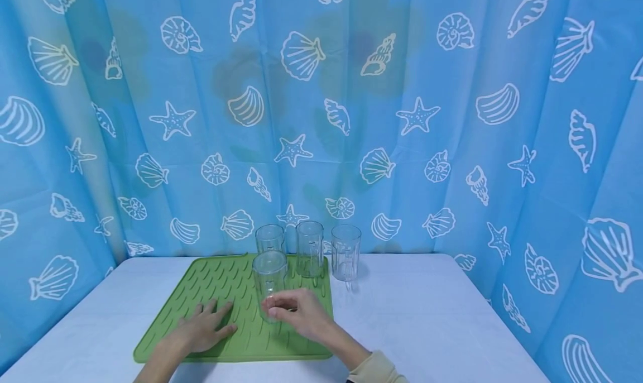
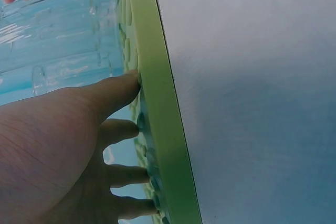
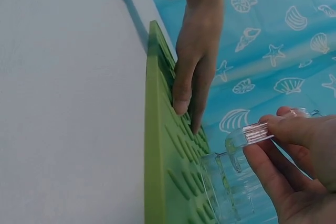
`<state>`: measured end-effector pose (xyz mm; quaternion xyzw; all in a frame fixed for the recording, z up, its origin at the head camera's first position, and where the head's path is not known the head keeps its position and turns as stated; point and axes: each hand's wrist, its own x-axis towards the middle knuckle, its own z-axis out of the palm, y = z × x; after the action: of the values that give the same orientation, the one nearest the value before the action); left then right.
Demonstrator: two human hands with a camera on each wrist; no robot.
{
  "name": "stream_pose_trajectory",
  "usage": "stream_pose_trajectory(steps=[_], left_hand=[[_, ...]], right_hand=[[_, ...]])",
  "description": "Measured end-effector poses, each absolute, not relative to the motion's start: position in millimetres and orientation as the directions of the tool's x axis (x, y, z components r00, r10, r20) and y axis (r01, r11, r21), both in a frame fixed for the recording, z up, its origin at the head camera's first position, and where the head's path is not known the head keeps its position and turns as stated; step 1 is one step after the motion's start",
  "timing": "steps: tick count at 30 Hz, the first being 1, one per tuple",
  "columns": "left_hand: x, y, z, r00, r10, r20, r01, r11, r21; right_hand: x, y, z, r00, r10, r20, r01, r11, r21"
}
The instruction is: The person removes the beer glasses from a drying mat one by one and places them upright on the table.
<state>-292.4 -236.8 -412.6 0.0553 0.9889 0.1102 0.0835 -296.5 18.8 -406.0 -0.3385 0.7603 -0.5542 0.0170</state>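
Note:
My right hand [image 1: 301,314] pinches the handle of a clear glass mug [image 1: 268,274] over the right half of a green ridged drying mat [image 1: 226,346]. In the right wrist view, finger and thumb close on the mug's handle [image 3: 255,132]; its lower end is at the mat, and I cannot tell whether it touches. My left hand [image 1: 201,330] rests on the mat left of the mug, fingers spread, holding nothing. The left wrist view shows its fingertips against the mat's ridges. Behind the held mug are two more glass mugs, one [image 1: 270,237] partly hidden by it and one [image 1: 309,250] to its right.
Another glass mug [image 1: 345,253] stands on the white table [image 1: 402,321], just off the mat's back right corner. A blue curtain [image 1: 321,120] with white shell prints hangs behind the table and along its sides.

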Motion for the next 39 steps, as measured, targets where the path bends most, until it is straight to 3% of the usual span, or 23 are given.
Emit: stream_pose_trajectory(steps=[25,39], left_hand=[[-290,-237,-409,-0.978,0.154,-0.138,0.114,0.959,0.259],[-290,-237,-411,-0.980,0.148,-0.132,0.114,0.966,0.233]], right_hand=[[-305,62,-365,-0.709,-0.590,0.387,-0.564,0.144,-0.813],[-311,73,-363,-0.701,-0.587,0.405,-0.582,0.142,-0.800]])
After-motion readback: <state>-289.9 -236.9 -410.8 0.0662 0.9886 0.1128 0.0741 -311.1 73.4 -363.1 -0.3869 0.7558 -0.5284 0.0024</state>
